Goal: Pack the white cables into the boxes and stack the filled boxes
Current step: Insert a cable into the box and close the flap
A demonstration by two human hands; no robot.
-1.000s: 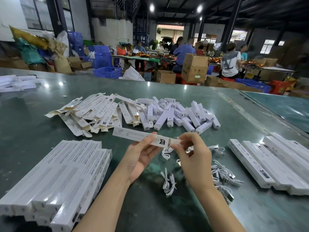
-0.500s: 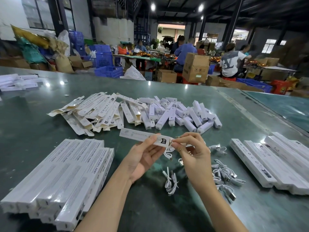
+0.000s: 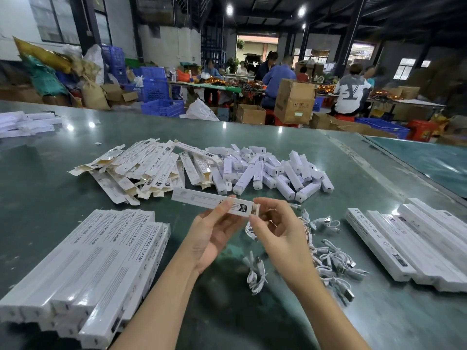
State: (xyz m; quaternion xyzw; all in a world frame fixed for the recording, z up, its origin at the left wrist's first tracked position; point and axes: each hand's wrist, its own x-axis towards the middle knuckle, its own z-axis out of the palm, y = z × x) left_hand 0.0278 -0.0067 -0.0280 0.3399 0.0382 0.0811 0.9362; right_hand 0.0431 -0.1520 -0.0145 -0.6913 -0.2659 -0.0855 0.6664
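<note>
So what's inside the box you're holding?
The held box is opaque, so its contents are hidden. The left hand grips it, while the right hand pinches a white piece at its open end, perhaps a cable or flap; I cannot tell which.

long white box (image 3: 212, 201) held level, loose white cables (image 3: 328, 256)

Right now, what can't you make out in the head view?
- Open end of the long white cardboard box: the right hand covers it, so the cable's entry is unseen.
- Left hand fingertips: behind that box.
- Stacked white boxes: bottom edge crops them.
- Box print: too small.
</note>
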